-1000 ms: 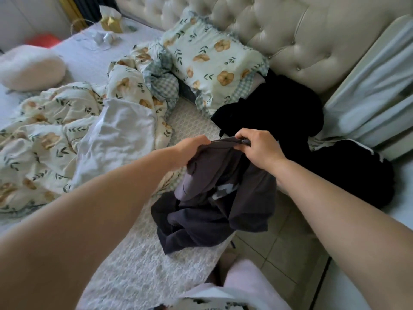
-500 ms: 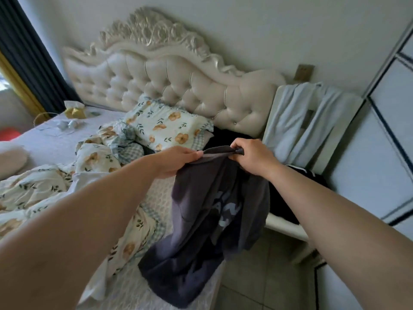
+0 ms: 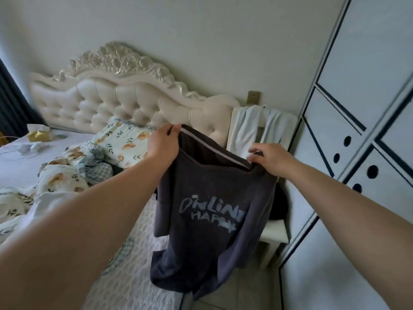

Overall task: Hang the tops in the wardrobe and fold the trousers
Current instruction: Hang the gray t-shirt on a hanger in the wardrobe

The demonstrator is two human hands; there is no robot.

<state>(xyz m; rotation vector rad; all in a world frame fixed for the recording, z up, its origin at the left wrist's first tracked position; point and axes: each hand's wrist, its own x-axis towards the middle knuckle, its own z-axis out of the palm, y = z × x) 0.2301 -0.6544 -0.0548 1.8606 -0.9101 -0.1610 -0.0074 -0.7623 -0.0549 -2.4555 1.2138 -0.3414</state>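
- The left hand (image 3: 162, 142) grips one end of the neckline of a dark grey top (image 3: 207, 220), its fingers curled over the hem.
- The right hand (image 3: 271, 161) holds the other end of the neckline, thumb and fingers closed on the fabric.
- Between the two hands the neckline is pulled open and taut, and a pale band shows along its inner rim.
- The top hangs free in the air, its front toward the camera, with pale lettering across the chest.
- Its lower hem dangles over the near side edge of the bed (image 3: 125, 283) and the tiled floor (image 3: 245, 291).
- Behind the top stands a white chair (image 3: 276, 231) with a pale garment (image 3: 243, 128) draped over its back and a heap of black clothes (image 3: 279, 204) on its seat.
- The wardrobe (image 3: 357, 130), white with dark trim and round holes, stands just beside the chair with its doors closed.
- At the head of the bed a floral pillow (image 3: 125, 142) leans against the tufted cream headboard (image 3: 111, 104).
- A crumpled floral duvet (image 3: 60, 182) lies along the left side of the bed.
- A yellow box (image 3: 38, 134) sits near the far left corner.
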